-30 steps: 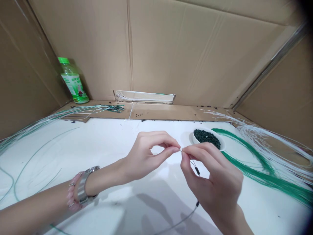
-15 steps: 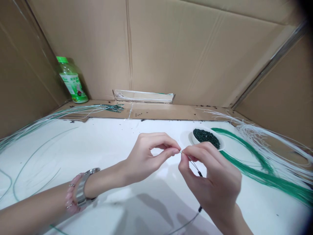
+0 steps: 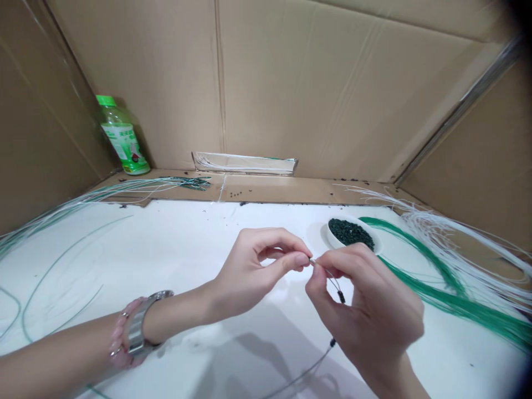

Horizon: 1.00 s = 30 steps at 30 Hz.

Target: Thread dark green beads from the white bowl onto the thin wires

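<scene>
My left hand [image 3: 266, 266] is closed in a pinch, with a small dark bead [image 3: 311, 259] at its thumb and index fingertips. Just right of it, the fingertips of my right hand [image 3: 366, 299] pinch a thin cord [image 3: 332, 277]. The two sets of fingertips almost touch. Below my right fingers the cord carries dark beads [image 3: 341, 297]; it passes behind the hand, where part of it is hidden. More dark beads [image 3: 332, 343] show under the hand, and the cord trails toward the bottom edge. Behind my right hand stands a white bowl [image 3: 377, 244] of dark green beads [image 3: 349, 231].
Green cords [image 3: 440, 302] and white cords [image 3: 465, 233] lie at the right. Beaded strands [image 3: 193, 183] with long cords lie at the back left, near a green bottle [image 3: 124, 144]. Cardboard walls [image 3: 266, 83] enclose the white table [image 3: 178, 238]; loose beads dot its back edge.
Both hands have shifted slightly right and down. The dark bead between the fingertips shows more clearly now. The lower beads and trailing cord have moved left and up.
</scene>
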### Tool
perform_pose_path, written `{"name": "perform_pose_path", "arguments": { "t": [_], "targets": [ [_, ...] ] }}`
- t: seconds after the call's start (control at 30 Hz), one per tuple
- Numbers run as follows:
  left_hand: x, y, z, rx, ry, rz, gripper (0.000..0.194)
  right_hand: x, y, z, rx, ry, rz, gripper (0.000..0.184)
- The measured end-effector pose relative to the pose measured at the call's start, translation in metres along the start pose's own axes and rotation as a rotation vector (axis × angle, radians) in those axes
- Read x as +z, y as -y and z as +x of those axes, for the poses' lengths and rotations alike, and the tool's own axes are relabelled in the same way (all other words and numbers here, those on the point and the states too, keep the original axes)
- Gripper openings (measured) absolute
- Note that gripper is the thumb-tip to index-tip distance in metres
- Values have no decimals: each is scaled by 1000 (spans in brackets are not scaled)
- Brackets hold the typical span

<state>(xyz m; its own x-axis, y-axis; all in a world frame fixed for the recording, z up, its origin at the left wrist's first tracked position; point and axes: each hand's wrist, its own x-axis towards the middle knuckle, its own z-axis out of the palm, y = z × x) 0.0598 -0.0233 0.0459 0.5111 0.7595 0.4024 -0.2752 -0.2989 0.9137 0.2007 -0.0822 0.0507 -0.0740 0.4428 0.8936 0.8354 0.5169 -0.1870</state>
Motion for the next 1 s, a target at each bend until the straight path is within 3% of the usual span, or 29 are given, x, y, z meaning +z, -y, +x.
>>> {"name": "perform_pose_path", "arguments": {
  "t": [1.0],
  "targets": [
    [-4, 1, 1, 197, 15, 200, 9, -1, 0, 1, -19, 22, -42, 21]
  ]
}}
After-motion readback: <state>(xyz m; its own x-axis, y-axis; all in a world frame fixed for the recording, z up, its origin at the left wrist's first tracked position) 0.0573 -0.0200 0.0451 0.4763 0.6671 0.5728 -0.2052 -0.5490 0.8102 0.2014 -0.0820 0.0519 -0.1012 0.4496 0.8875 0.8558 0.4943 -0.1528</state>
